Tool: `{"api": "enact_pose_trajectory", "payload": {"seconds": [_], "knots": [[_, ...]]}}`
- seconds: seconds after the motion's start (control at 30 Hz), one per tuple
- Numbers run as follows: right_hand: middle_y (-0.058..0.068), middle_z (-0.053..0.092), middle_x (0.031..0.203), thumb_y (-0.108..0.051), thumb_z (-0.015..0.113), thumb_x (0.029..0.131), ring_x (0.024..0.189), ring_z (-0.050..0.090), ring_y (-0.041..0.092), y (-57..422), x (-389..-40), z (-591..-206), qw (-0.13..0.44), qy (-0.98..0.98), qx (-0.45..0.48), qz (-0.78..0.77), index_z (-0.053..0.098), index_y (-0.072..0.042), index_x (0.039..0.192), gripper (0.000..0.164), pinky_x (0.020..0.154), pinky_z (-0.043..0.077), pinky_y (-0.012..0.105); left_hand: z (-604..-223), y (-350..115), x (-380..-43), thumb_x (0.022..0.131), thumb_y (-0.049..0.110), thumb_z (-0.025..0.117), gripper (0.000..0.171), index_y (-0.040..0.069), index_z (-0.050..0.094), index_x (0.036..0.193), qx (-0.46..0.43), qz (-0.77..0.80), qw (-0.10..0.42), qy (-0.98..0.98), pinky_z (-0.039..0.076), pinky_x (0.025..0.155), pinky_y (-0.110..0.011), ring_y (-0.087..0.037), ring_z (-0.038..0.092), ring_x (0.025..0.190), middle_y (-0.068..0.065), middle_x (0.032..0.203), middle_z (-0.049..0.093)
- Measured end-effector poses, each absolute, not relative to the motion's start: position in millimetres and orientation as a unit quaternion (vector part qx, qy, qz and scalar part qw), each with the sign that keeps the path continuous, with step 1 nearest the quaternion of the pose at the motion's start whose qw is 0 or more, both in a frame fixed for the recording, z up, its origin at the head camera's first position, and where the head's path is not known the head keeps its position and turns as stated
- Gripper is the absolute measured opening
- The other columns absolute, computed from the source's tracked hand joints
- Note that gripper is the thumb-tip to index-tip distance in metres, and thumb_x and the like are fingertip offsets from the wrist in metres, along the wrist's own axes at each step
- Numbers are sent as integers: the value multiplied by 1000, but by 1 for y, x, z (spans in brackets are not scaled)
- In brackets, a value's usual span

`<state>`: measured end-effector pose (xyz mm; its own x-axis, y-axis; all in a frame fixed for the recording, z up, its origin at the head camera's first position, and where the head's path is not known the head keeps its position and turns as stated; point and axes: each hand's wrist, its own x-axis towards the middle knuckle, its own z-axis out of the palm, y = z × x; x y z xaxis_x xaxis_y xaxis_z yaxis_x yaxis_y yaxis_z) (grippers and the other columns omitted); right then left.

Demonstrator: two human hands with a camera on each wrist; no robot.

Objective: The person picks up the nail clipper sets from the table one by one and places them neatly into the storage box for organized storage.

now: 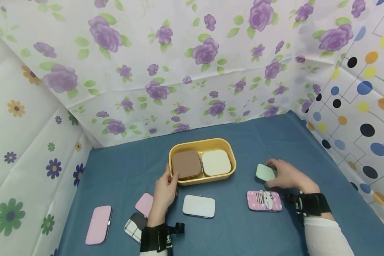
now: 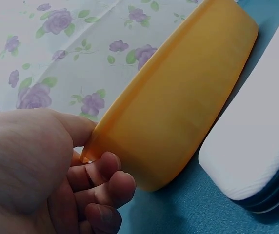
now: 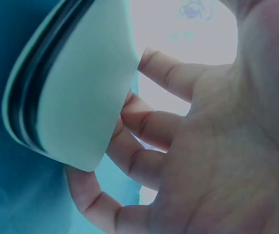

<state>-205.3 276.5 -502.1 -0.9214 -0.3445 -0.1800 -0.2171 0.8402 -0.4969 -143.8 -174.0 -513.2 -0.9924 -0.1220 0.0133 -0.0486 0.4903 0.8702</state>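
Note:
My left hand [image 1: 164, 192] pinches the left end of a yellow plastic bin [image 1: 208, 181], thumb and fingers at its rim; the left wrist view shows the bin's outer wall [image 2: 173, 102] close by. Inside the bin, a brown square case [image 1: 186, 164] lies on the left beside a cream square case [image 1: 216, 162]. To the right of the bin, my right hand [image 1: 284, 174] holds a small mint-green case [image 1: 265, 172] by its sides. In the right wrist view the fingers [image 3: 154, 126] touch the edge of this case [image 3: 86, 87], which has a dark seam.
A white case [image 1: 198, 206] lies in front of the bin, and a pink cartoon case [image 1: 264, 201] near my right hand. Left are a pink case [image 1: 98, 225], a smaller pink case [image 1: 144, 204] and a black-and-white case [image 1: 136, 226]. Patterned cloth walls [image 1: 192, 71] surround the blue table [image 1: 115, 170].

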Motion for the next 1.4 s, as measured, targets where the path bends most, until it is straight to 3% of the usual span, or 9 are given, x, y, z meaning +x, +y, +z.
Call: {"api": "enact_pose_trajectory", "payload": {"seconds": [0.63, 1.03, 1.4], "knots": [[5, 58, 108, -37, 88, 70, 88, 54, 21, 237, -219, -472, 95, 949, -187, -235, 59, -19, 123, 63, 70, 45, 36, -512, -175, -142, 105, 39, 50, 67, 8, 24, 158, 53, -502, 30, -863, 42, 44, -33, -20, 54, 47, -3, 62, 55], [0, 55, 114, -37, 88, 72, 95, 54, 22, 204, -227, -453, 85, 943, -219, -238, 57, -24, 128, 65, 76, 47, 38, -511, -176, -144, 105, 39, 50, 67, 6, 24, 158, 46, -501, 36, -864, 42, 43, -32, -19, 54, 46, -2, 60, 55], [-1, 55, 116, -39, 86, 71, 103, 52, 21, 163, -236, -436, 41, 941, -260, -211, 59, -25, 130, 67, 85, 49, 41, -511, -176, -145, 105, 39, 50, 67, 9, 24, 159, 50, -505, 30, -861, 42, 43, -33, -22, 54, 47, -4, 62, 56]]}}
